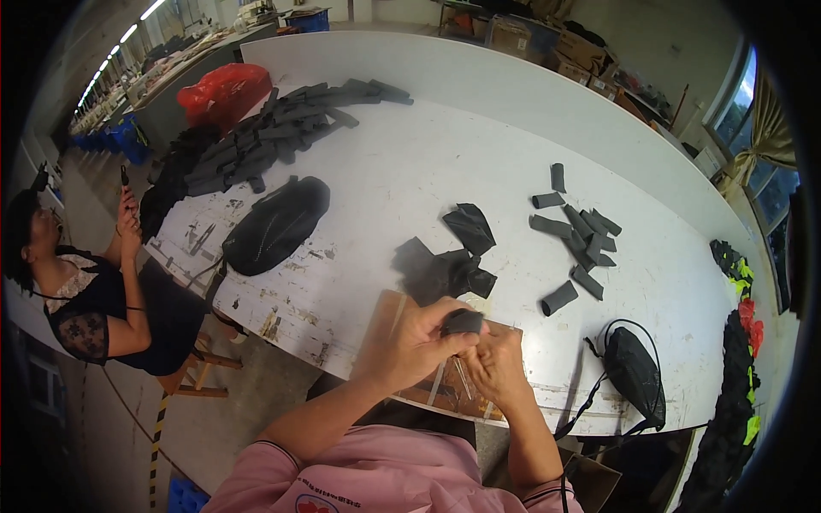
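Observation:
My left hand point(412, 340) is closed around a small dark grey sleeve-like piece point(463, 322), thumb across its near side. My right hand point(499, 363) is curled against the other end of the piece, fingers closed on it. Both hands are above a brown board point(383, 335) at the table's near edge, where a few thin light sticks or tools point(463, 378) lie below them. Just beyond the hands are crumpled black fabric pieces point(449, 272) and a folded black piece point(470, 227). Finger shadow hides part of the grip.
Loose dark grey tubes point(587, 235) lie to the right, with a larger pile point(265, 137) at far left. A black pouch point(278, 224) rests left; a corded black bag point(633, 376) lies right. A raised white rim point(513, 73) bounds the table point(385, 171). Another person point(94, 291) sits left.

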### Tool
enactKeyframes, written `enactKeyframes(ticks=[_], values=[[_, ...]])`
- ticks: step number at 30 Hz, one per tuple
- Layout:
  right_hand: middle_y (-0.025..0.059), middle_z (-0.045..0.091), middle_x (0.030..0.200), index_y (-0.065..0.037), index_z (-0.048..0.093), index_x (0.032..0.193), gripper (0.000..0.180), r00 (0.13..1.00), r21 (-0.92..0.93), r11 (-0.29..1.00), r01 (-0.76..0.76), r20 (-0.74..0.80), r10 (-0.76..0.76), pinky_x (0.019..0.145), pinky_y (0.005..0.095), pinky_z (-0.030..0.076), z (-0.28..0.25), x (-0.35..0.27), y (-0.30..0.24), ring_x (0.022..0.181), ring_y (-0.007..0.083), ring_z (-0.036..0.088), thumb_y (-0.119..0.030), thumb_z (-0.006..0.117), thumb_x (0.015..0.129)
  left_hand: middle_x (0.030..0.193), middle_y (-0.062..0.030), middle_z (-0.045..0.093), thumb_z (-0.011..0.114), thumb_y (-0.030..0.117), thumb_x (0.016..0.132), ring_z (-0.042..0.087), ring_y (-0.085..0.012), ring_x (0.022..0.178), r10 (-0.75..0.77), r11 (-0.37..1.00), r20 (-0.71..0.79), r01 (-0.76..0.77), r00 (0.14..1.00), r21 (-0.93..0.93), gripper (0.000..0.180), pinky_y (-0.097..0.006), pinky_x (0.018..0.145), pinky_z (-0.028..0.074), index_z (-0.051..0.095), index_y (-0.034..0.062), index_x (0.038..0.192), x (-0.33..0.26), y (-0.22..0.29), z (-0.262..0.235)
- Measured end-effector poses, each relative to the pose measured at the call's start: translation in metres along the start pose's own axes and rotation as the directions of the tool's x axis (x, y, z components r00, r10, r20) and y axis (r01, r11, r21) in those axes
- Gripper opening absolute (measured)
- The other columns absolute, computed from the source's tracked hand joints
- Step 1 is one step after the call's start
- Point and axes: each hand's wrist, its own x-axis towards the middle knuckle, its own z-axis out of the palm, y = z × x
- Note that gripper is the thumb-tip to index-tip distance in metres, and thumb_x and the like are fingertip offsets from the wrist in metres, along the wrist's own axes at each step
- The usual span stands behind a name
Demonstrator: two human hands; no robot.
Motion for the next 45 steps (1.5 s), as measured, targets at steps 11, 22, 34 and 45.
enactKeyframes(ticks=[11, 22, 34, 45], values=[[0.0155, 0.048, 0.050, -0.002, 0.053, 0.064, 0.014, 0.971, 0.141, 0.985, 0.098, -0.229, -0.064, 0.043, 0.0385, 0.038, 0.032, -0.012, 0.021, 0.046, 0.0328, 0.050, -0.012, 0.056, 0.073, 0.079, -0.0045, 0.055, 0.061, 0.003, 0.072, 0.049, -0.0081, 0.078, 0.225, 0.865, 0.118, -0.254, 0.967, 0.433, 0.011, -0.020, 0.066, 0.040, 0.056, 0.0004, 0.081, 0.005, -0.007, -0.004], [0.0153, 0.051, 0.058, -0.002, 0.055, 0.074, 0.014, 0.997, 0.135, 0.991, -0.011, -0.074, 0.022, 0.046, 0.0375, 0.041, 0.020, -0.009, 0.014, 0.053, 0.0335, 0.051, -0.015, 0.056, 0.075, 0.082, -0.0068, 0.056, 0.049, -0.004, 0.078, 0.055, -0.0109, 0.077, 0.103, 0.993, 0.063, -0.106, 0.993, 0.053, 0.017, -0.021, 0.066, 0.046, 0.055, -0.0018, 0.094, 0.002, 0.009, -0.002], [0.0170, 0.053, 0.063, 0.000, 0.054, 0.087, 0.027, 0.990, 0.119, 0.984, -0.136, 0.064, 0.129, 0.049, 0.0406, 0.041, 0.016, -0.008, 0.007, 0.055, 0.0358, 0.052, -0.025, 0.054, 0.079, 0.078, -0.0066, 0.060, 0.052, 0.008, 0.082, 0.055, -0.0107, 0.075, 0.118, 0.975, -0.115, -0.093, 0.986, 0.202, 0.014, -0.022, 0.068, 0.044, 0.059, -0.0033, 0.085, -0.003, 0.015, 0.010], [0.0130, 0.048, 0.050, -0.003, 0.052, 0.069, 0.030, 0.999, -0.096, 0.995, -0.023, 0.028, 0.026, 0.041, 0.0398, 0.038, 0.013, 0.000, 0.000, 0.045, 0.0332, 0.049, -0.031, 0.052, 0.080, 0.087, -0.0132, 0.058, 0.050, 0.011, 0.083, 0.053, -0.0189, 0.083, 0.078, 0.956, -0.397, -0.181, 0.914, -0.229, 0.017, -0.032, 0.080, 0.040, 0.058, -0.0030, 0.086, -0.014, 0.006, -0.011]])
